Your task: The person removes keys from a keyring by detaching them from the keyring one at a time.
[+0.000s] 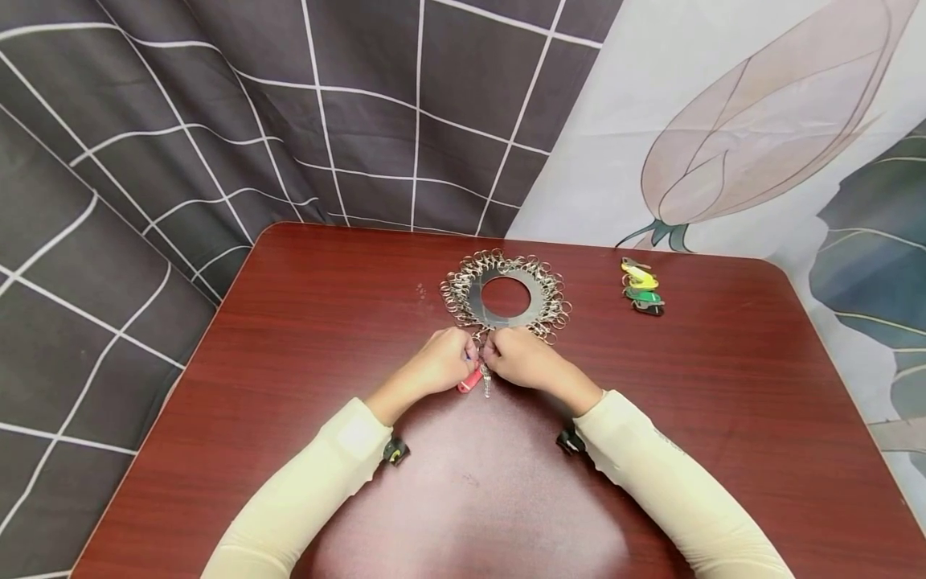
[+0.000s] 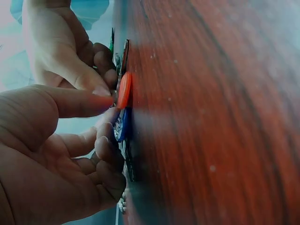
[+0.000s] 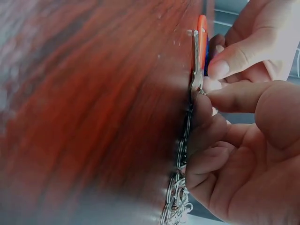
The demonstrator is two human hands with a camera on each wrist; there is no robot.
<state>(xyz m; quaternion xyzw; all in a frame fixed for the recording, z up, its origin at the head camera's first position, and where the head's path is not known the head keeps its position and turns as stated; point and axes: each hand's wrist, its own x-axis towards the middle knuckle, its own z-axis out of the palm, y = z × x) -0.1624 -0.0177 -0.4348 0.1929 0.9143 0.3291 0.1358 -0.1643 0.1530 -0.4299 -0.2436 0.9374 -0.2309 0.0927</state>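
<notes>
In the head view a red key tag (image 1: 470, 379) and a silver key (image 1: 487, 382) lie between the two hands, at the near edge of a flat grey metal ring (image 1: 475, 297) hung all round with small clasps and split rings. My left hand (image 1: 443, 359) pinches the red tag near its end. A blue tag (image 2: 123, 126) shows beside it, under the left fingers. With thumb and forefinger, my right hand (image 1: 526, 358) pinches a small split ring (image 3: 202, 91) by the key's head. Fingertips hide much of where ring, key and tag join.
Several tags in yellow (image 1: 640, 278), green (image 1: 642, 297) and black, with keys, lie in a column at the table's back right. The reddish-brown table (image 1: 325, 297) backs onto a dark checked curtain (image 1: 369, 121) and a flower-printed cloth (image 1: 600, 145).
</notes>
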